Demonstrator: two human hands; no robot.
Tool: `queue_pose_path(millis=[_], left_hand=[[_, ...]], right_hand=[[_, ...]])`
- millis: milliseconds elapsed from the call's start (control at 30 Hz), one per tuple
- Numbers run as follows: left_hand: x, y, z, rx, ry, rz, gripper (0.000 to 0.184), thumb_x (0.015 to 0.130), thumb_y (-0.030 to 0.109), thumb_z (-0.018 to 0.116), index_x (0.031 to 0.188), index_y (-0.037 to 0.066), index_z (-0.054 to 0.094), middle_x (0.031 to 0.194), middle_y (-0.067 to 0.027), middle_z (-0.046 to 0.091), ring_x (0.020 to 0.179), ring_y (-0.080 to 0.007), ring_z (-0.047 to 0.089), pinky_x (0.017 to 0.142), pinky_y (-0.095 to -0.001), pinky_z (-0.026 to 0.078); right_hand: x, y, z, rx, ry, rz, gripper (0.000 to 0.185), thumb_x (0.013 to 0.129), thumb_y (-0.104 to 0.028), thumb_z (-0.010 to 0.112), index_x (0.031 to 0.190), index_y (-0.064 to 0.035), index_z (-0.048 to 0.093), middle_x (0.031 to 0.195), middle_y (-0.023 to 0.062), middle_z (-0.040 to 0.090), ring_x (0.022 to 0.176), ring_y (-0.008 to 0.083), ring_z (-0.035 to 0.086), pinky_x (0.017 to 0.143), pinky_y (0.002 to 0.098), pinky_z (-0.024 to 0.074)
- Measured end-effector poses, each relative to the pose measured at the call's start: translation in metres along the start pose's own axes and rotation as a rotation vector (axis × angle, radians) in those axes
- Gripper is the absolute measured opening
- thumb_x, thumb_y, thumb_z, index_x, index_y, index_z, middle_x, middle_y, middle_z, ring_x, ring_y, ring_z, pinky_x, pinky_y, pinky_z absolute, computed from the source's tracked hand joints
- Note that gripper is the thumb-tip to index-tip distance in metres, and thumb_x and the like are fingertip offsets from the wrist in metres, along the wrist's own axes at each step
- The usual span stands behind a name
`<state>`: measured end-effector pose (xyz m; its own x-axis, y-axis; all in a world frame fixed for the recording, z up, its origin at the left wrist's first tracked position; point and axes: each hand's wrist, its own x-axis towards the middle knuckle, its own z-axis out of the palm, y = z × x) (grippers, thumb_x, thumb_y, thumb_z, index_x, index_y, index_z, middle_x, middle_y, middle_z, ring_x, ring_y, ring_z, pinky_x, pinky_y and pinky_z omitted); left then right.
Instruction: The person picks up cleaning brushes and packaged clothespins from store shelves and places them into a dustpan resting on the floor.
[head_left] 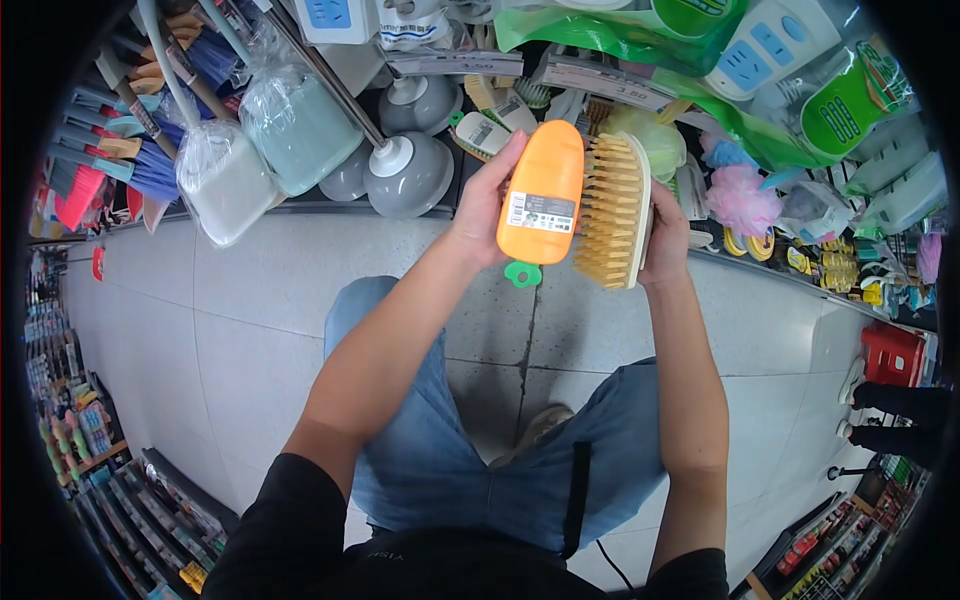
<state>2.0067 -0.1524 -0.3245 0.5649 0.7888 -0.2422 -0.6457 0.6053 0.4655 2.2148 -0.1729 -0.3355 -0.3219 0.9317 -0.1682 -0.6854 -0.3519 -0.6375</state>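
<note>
My left hand (485,205) is wrapped round an orange brush (552,175), whose smooth back with a white and grey label faces me. A green loop hangs at its lower end. In my right hand (667,240) is a cream brush (640,215), held on edge by its back, its yellowish bristles pointing left toward the orange one. The two brushes are side by side, very close together at the bristles. Both are held above the floor, in front of the shelf edge. The orange brush's bristles are hidden.
Grey plungers (408,178), bagged dustpans (300,130), more brushes (480,133) and a pink bath puff (742,200) fill the shelf ahead. A red basket (892,352) stands at the right, near another person's legs (900,420). Lower left is another shelf (150,530).
</note>
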Motion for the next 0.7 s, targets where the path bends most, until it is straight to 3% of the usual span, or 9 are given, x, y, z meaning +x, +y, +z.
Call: queue_pose_path(millis=[100,167,200,333,400,700], left_hand=[[0.000,-0.002,-0.001,0.007,0.058,0.033,0.060,0.094,0.051,0.038,0.124,0.001,0.050,0.102,-0.0137,0.063,0.085,-0.0256,0.064,0.076,-0.0375,0.054],[0.000,-0.002,0.004,0.030,0.092,0.048,0.055,0.095,0.049,0.040,0.121,0.002,0.053,0.105,-0.0131,0.063,0.089,-0.0231,0.064,0.077,-0.0362,0.054],[0.000,-0.003,0.006,0.041,0.110,0.054,0.053,0.095,0.048,0.041,0.119,0.003,0.054,0.106,-0.0128,0.063,0.090,-0.0219,0.065,0.078,-0.0356,0.054],[0.001,-0.005,0.000,0.121,0.086,0.123,0.048,0.095,0.045,0.044,0.118,0.004,0.055,0.105,-0.0106,0.063,0.090,-0.0180,0.064,0.078,-0.0326,0.054],[0.001,-0.005,0.001,0.155,0.086,0.159,0.046,0.093,0.043,0.050,0.115,0.004,0.056,0.100,-0.0085,0.065,0.088,-0.0157,0.065,0.077,-0.0301,0.054],[-0.005,0.000,0.000,0.201,0.104,0.181,0.045,0.093,0.045,0.050,0.112,0.005,0.057,0.096,-0.0057,0.064,0.082,-0.0134,0.064,0.072,-0.0282,0.054]], right_hand=[[-0.002,-0.001,0.014,-0.129,0.074,-0.049,0.035,0.095,-0.028,0.043,0.109,0.0015,0.056,0.087,0.0085,0.062,0.068,0.0150,0.056,0.061,0.0278,0.0489],[-0.002,0.000,0.014,-0.250,0.112,-0.098,0.029,0.094,-0.028,0.048,0.099,-0.0005,0.057,0.068,0.0011,0.057,0.046,0.0049,0.039,0.046,0.0204,0.0384],[-0.004,-0.002,0.022,-0.303,0.151,-0.110,0.023,0.093,-0.025,0.054,0.092,-0.0027,0.057,0.062,0.0005,0.054,0.045,0.0060,0.041,0.044,0.0214,0.0382],[-0.005,-0.004,0.031,-0.528,0.202,-0.176,0.021,0.091,-0.022,0.060,0.089,-0.0009,0.059,0.056,0.0003,0.052,0.044,0.0077,0.045,0.042,0.0232,0.0392],[-0.006,-0.005,0.034,-0.596,0.238,-0.188,0.021,0.091,-0.022,0.060,0.091,-0.0004,0.059,0.059,0.0012,0.054,0.045,0.0078,0.046,0.043,0.0230,0.0399],[-0.008,-0.004,0.041,-0.604,0.258,-0.119,0.024,0.093,-0.022,0.056,0.099,0.0008,0.057,0.066,0.0035,0.057,0.051,0.0098,0.052,0.044,0.0240,0.0406]])
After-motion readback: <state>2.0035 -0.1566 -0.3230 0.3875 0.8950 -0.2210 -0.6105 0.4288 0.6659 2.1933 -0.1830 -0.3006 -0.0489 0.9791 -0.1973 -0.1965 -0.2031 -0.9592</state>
